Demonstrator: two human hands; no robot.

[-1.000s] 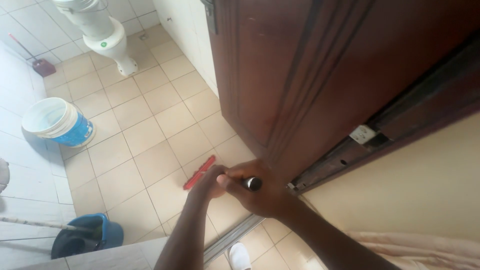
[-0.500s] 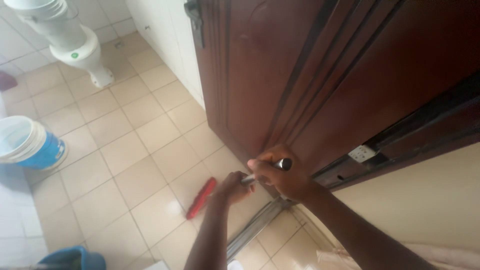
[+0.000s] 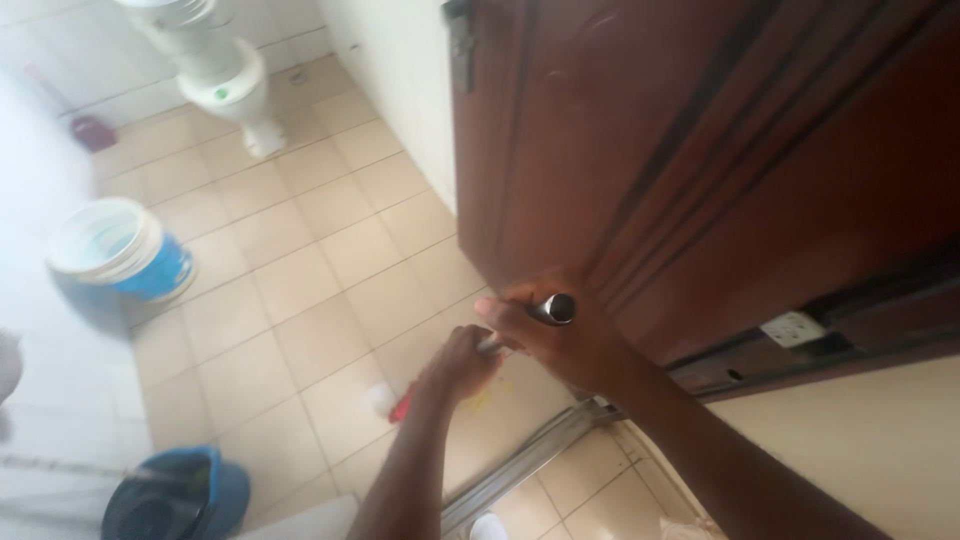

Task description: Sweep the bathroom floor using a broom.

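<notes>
Beside the dark wooden door (image 3: 640, 130), on the beige tiled floor (image 3: 300, 300), a long-handled broom is being held by two hands, with its red head (image 3: 402, 402) resting low on the tiles near the metal threshold strip (image 3: 520, 470). Farther off, a white toilet (image 3: 225, 80), a white-and-blue bucket (image 3: 120, 250) and a blue bucket (image 3: 180, 495) are standing well apart from the work. The handle is being gripped near its metal top end (image 3: 556, 309) by the right hand (image 3: 560, 340), its fingers wrapped tightly around it, while the shaft lower down is being clasped by the left hand (image 3: 462, 365), fingers curled shut around it. The handle is judged to be stiff, light and rather smooth, perhaps slippery; it is best taken at two spaced points, as is being done. The bristles are probably soft and yielding.
</notes>
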